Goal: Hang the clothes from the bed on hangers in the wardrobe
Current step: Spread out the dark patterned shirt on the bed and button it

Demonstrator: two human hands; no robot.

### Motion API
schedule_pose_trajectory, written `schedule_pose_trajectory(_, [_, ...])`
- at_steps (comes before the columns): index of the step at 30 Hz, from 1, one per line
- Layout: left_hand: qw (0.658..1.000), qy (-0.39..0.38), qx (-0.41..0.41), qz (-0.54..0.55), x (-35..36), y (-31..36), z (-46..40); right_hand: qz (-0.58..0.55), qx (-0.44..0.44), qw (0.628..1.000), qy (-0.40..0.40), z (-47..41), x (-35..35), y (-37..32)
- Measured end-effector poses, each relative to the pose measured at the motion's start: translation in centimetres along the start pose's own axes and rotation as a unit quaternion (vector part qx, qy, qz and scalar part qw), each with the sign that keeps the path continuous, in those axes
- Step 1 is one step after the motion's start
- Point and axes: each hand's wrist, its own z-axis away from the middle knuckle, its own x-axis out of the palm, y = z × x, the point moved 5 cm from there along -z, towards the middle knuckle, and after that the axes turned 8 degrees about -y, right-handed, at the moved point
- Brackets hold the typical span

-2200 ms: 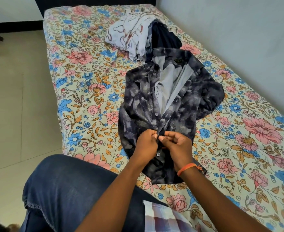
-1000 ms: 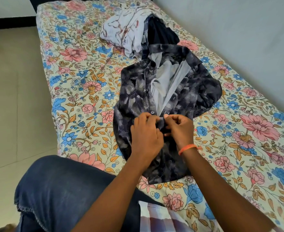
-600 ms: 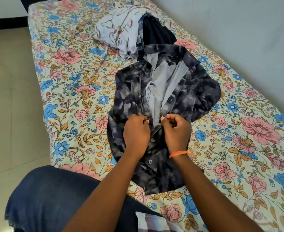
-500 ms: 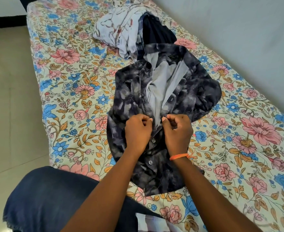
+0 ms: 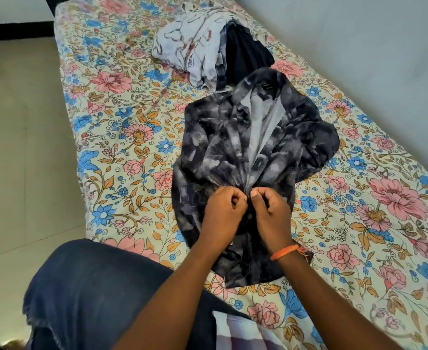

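A dark tie-dye button shirt [image 5: 220, 147] lies spread on the floral bedsheet [image 5: 122, 137], collar away from me, its upper front open over a grey lining. My left hand [image 5: 224, 210] pinches the left placket at mid-chest. My right hand [image 5: 271, 210], with an orange wrist band, pinches the right placket right beside it, fingertips almost meeting. Beyond the collar lies a heap of clothes: a white patterned garment [image 5: 190, 49] and a dark navy one [image 5: 245, 59]. No hanger or wardrobe is in view.
My knee in blue jeans [image 5: 101, 294] rests against the near edge of the bed. A checked cloth [image 5: 243, 334] shows at the bottom. The pale wall [image 5: 359, 46] runs along the bed's right side, tiled floor [image 5: 18, 160] on the left.
Both hands have worked up the shirt front from a lower button to a higher one, drawing the plackets together. The open gap at the chest is narrower.
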Motion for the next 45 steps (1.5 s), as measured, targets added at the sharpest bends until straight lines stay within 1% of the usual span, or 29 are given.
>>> schedule_pose_trajectory(4, [1.0, -0.012, -0.001, 0.004, -0.1, -0.2, 0.4, -0.05, 0.039, 0.998, 0.007, 0.8, -0.2, -0.1])
schedule_pose_trajectory(9, [0.999, -0.005, -0.012, 0.043, -0.5, -0.1, 1.1, -0.063, 0.091, 0.994, 0.015, 1.2, -0.3, 1.1])
schedule_pose_trajectory(11, [0.999, -0.004, -0.011, 0.038, -0.5, 0.0, 1.4, -0.038, 0.076, 0.996, 0.005, 1.7, 0.0, 1.5])
schedule_pose_trajectory(13, [1.0, -0.007, -0.004, 0.011, -0.4, 0.1, 1.6, -0.003, 0.036, 0.999, 0.001, 2.4, 0.2, 1.4])
schedule_pose_trajectory(16, [0.999, -0.024, 0.008, -0.042, 0.2, 0.3, 1.8, 0.016, 0.009, 0.999, 0.031, 3.0, 0.4, 1.2])
schedule_pose_trajectory(20, [0.998, -0.031, 0.026, -0.055, 0.3, 0.3, 1.8, 0.024, 0.022, 0.997, 0.07, 3.2, 0.6, 1.2])
schedule_pose_trajectory(25, [0.998, -0.044, 0.029, -0.038, 0.3, 0.3, 1.8, 0.003, 0.054, 0.995, 0.081, 3.0, 0.7, 1.1])
schedule_pose_trajectory(29, [0.999, -0.039, 0.027, -0.027, 0.2, 0.2, 1.8, -0.048, 0.077, 0.994, 0.06, 3.1, 0.5, 0.9])
schedule_pose_trajectory(34, [1.0, -0.02, 0.011, -0.005, 0.2, 0.1, 1.8, -0.118, 0.084, 0.988, 0.058, 3.7, 0.2, 0.3])
schedule_pose_trajectory(38, [0.999, -0.011, -0.014, 0.039, 0.1, -0.2, 1.9, -0.194, 0.103, 0.974, 0.059, 3.8, 0.1, 0.5])
schedule_pose_trajectory(42, [0.998, -0.012, -0.02, 0.064, 0.0, -0.5, 1.7, -0.266, 0.14, 0.952, 0.059, 3.9, 0.2, 0.7])
schedule_pose_trajectory(45, [0.997, -0.019, -0.018, 0.066, -0.1, -0.5, 1.7, -0.254, 0.135, 0.957, 0.045, 3.8, 0.0, 0.9])
